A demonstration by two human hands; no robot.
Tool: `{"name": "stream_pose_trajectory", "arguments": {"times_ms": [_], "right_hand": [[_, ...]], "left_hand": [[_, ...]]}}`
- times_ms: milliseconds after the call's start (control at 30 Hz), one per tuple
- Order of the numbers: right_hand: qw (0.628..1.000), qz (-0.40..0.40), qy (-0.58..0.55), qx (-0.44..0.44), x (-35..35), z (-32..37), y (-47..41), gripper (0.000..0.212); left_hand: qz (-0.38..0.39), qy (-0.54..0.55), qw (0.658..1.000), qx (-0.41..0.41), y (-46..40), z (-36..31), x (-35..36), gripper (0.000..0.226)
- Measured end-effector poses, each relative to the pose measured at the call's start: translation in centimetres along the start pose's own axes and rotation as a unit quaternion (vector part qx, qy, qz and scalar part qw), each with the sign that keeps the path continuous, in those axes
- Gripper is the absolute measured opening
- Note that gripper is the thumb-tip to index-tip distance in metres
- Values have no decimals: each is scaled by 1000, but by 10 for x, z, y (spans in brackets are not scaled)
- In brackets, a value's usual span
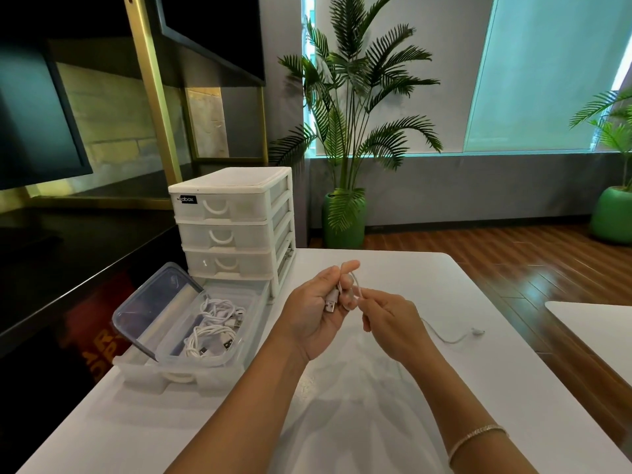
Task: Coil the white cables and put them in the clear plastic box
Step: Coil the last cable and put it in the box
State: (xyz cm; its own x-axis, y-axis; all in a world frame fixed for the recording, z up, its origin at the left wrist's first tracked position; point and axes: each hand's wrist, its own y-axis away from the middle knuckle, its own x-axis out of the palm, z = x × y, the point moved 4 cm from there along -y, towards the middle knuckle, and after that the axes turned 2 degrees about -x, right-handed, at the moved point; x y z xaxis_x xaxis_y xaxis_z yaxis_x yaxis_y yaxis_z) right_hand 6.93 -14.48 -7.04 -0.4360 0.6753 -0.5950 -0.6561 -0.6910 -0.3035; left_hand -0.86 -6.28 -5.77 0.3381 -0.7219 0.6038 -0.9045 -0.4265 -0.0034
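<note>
My left hand (319, 309) grips the USB end of a white cable (448, 338), with a loop wound round its fingers above the white table (342, 422). My right hand (390, 323) pinches the same cable just right of the loop. The cable's free tail trails right across the table, and its small plug lies at the far end. The clear plastic box (246, 306) sits to the left in a pulled-out drawer, its lid (154, 306) tilted up at the left. Several coiled white cables (213, 328) lie inside it.
A white drawer unit (236, 220) stands at the table's far left, behind the box. A second white table (595, 333) edges in at the right. Potted palms (345, 131) stand on the wooden floor beyond. A dark counter runs along the left.
</note>
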Motion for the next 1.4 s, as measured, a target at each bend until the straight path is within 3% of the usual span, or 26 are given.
{"name": "stream_pose_trajectory", "arguments": {"times_ms": [200, 400, 567, 733, 833, 1067, 1233, 1400], "right_hand": [[997, 65, 45, -19, 10, 5, 5, 33], [991, 100, 85, -23, 7, 10, 6, 28], [992, 62, 99, -51, -6, 14, 7, 23], [995, -20, 72, -70, -25, 15, 7, 20], [994, -29, 66, -77, -25, 14, 7, 18], [993, -85, 39, -66, -32, 11, 5, 9], [994, -102, -1, -48, -38, 7, 3, 6], [989, -131, -40, -55, -42, 5, 4, 18]], "left_hand": [[-1, 8, 1000, 30, 1, -3, 0, 26], [-27, -94, 994, 41, 3, -2, 1, 35], [-51, -318, 942, 89, 0, -3, -2, 42], [-45, -431, 898, 68, 0, 0, -3, 41], [-14, -468, 882, 50, -1, 8, 1, 43], [51, -491, 869, 39, 0, 9, -2, 41], [53, -487, 872, 11, 0, 13, 0, 34], [52, -396, 917, 9, 0, 8, -3, 37]]}}
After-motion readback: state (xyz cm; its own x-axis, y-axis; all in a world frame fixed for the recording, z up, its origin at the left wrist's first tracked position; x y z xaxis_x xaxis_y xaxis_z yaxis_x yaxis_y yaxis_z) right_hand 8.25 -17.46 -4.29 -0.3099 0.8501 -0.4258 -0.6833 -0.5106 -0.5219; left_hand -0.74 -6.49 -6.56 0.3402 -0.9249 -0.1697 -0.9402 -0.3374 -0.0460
